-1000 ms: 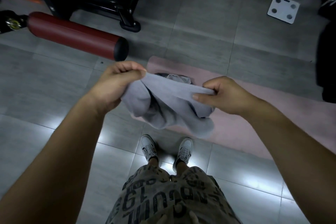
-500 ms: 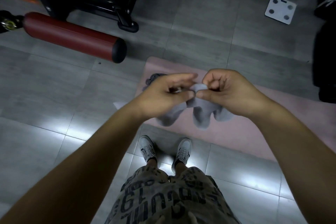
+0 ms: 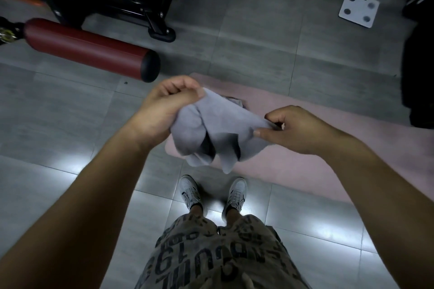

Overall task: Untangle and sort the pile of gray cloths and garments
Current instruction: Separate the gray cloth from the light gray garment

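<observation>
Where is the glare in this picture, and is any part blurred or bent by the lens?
Head view: white glare lies on the glossy floor tiles on both sides of the shoes. Head view: the hanging lower edge of the gray cloth is softly blurred. Head view: the wide lens curves the tile joints, and the far corners are dim.

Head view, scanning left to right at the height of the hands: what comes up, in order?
left hand, gripping one end → gray cloth, bunched and hanging between the hands → right hand, pinching the other end
</observation>
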Tool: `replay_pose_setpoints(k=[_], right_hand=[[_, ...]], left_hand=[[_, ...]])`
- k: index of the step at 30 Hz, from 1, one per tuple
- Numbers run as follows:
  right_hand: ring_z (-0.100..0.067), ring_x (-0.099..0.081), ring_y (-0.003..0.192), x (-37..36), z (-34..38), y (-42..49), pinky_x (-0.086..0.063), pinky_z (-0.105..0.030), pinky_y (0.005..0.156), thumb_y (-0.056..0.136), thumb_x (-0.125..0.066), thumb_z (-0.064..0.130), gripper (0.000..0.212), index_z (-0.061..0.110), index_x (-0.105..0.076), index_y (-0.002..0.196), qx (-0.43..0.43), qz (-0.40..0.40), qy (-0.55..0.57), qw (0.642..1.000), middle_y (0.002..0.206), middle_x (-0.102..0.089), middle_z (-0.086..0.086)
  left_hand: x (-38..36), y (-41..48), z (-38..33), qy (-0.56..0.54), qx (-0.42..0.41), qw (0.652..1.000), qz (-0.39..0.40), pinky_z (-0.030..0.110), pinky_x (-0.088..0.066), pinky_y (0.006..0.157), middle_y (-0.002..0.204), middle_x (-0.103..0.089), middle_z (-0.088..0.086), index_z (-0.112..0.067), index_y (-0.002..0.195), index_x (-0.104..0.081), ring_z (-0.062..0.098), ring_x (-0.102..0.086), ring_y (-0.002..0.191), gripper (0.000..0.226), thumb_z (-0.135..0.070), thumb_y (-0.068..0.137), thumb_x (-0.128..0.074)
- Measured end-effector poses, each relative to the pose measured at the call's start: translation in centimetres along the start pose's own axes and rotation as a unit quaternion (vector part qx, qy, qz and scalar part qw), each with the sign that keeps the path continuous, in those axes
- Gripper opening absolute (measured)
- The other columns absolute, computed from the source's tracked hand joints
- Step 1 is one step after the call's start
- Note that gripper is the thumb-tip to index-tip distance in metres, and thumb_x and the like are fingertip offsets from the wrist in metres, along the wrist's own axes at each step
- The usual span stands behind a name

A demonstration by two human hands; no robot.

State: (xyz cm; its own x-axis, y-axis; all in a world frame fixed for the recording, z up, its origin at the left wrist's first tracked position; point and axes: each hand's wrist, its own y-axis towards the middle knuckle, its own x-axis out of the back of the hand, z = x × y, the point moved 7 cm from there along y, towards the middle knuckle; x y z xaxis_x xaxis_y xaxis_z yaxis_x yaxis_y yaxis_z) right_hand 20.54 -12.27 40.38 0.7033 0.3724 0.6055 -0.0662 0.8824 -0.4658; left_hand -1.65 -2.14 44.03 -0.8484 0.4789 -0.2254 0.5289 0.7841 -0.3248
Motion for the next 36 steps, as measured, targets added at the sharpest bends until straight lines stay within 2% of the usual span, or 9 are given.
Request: replay_pose_setpoints(k=[4, 7, 9, 12, 16, 21, 25, 29, 36], right_hand=[[-0.010, -0.032, 0.050, 0.3, -0.6, -0.5, -0.031, -0.030, 0.051, 0.085, -0.074, 0.044, 0.053, 0.013, -0.041, 0.059, -0.003, -0.005, 0.005, 1.000, 0.052, -0.036, 0.007], [-0.014, -0.044, 0.059, 0.9, 0.2, -1.0, -0.035, -0.031, 0.058, 0.084, -0.071, 0.053, 0.057, 0.003, -0.048, 0.068, 0.018, -0.013, 0.195, 0.981, 0.061, -0.049, -0.011], [-0.021, -0.043, 0.066, 1.3, 1.2, -1.2, -0.036, -0.037, 0.061, 0.081, -0.068, 0.063, 0.069, -0.003, -0.049, 0.079, 0.032, -0.034, 0.290, 0.956, 0.070, -0.048, -0.015], [-0.026, -0.042, 0.064, 1.0, 2.6, -0.9, -0.035, -0.047, 0.056, 0.092, -0.061, 0.045, 0.040, 0.006, -0.056, 0.084, 0.029, -0.045, 0.313, 0.948, 0.071, -0.048, -0.012], [-0.016, -0.054, 0.065, 0.3, 4.9, -0.9, -0.044, -0.028, 0.060, 0.095, -0.063, 0.031, 0.021, 0.013, -0.065, 0.084, 0.074, -0.001, 0.310, 0.948, 0.073, -0.061, -0.006], [-0.017, -0.049, 0.060, 0.8, 4.9, -1.5, -0.038, -0.021, 0.053, 0.089, -0.069, 0.020, 0.017, 0.006, -0.062, 0.080, 0.079, 0.037, 0.344, 0.935, 0.067, -0.059, -0.006], [-0.005, -0.037, 0.047, 0.3, 3.1, -1.3, -0.031, -0.018, 0.046, 0.088, -0.077, 0.026, 0.042, 0.015, -0.048, 0.060, 0.024, 0.041, 0.163, 0.985, 0.052, -0.042, 0.012], [-0.006, -0.032, 0.044, 0.3, 0.6, -1.6, -0.028, -0.020, 0.045, 0.081, -0.079, 0.039, 0.049, 0.014, -0.046, 0.056, -0.034, 0.021, 0.100, 0.994, 0.048, -0.036, 0.011], [-0.020, -0.037, 0.065, 1.1, 1.1, -2.4, -0.031, -0.037, 0.062, 0.082, -0.070, 0.059, 0.061, 0.001, -0.055, 0.070, 0.024, 0.005, 0.242, 0.970, 0.068, -0.043, -0.009]], left_hand=[[3.7, -0.4, 0.4, -0.004, -0.004, 0.993, -0.117, 0.024, -0.054, 0.069, 0.076, -0.066, -0.001, -0.015, 0.078, -0.064, 0.013, -0.064, 0.073, 0.019, -0.005, 0.094, -0.060], [4.2, -0.2, 1.8, 0.166, 0.027, 0.971, -0.171, 0.015, -0.050, 0.072, 0.073, -0.069, -0.011, -0.019, 0.077, -0.066, 0.001, -0.064, 0.071, 0.020, -0.005, 0.093, -0.064], [2.4, -0.1, 3.3, 0.239, 0.074, 0.958, -0.140, 0.011, -0.047, 0.069, 0.075, -0.069, -0.009, -0.018, 0.082, -0.069, -0.006, -0.062, 0.064, 0.016, -0.005, 0.090, -0.069], [-1.2, -0.3, 4.1, 0.195, 0.079, 0.975, -0.077, 0.008, -0.049, 0.066, 0.092, -0.070, -0.001, -0.007, 0.110, -0.069, -0.008, -0.065, 0.067, 0.024, 0.002, 0.088, -0.070], [-5.6, -0.3, 3.1, 0.109, 0.028, 0.992, 0.060, 0.023, -0.050, 0.100, 0.127, -0.066, 0.004, -0.004, 0.139, -0.054, 0.009, -0.064, 0.117, 0.047, 0.004, 0.093, -0.060], [-6.5, -0.4, 2.4, 0.151, 0.004, 0.980, 0.130, 0.028, -0.049, 0.088, 0.094, -0.067, 0.012, 0.011, 0.105, -0.066, 0.014, -0.063, 0.089, 0.017, -0.003, 0.095, -0.061], [-5.8, -0.3, 1.1, 0.150, -0.016, 0.981, 0.118, 0.016, -0.047, 0.079, 0.080, -0.068, -0.004, 0.001, 0.087, -0.067, 0.004, -0.060, 0.078, 0.006, 0.004, 0.091, -0.063], [-3.0, -0.1, -0.2, 0.108, -0.018, 0.992, 0.054, 0.015, -0.044, 0.066, 0.068, -0.061, -0.008, -0.016, 0.075, -0.064, 0.004, -0.055, 0.066, 0.017, -0.004, 0.087, -0.061], [1.6, 0.0, 1.4, 0.144, 0.006, 0.984, -0.102, 0.020, -0.044, 0.070, 0.070, -0.058, -0.005, -0.017, 0.072, -0.061, 0.006, -0.053, 0.069, 0.023, -0.005, 0.092, -0.061]])
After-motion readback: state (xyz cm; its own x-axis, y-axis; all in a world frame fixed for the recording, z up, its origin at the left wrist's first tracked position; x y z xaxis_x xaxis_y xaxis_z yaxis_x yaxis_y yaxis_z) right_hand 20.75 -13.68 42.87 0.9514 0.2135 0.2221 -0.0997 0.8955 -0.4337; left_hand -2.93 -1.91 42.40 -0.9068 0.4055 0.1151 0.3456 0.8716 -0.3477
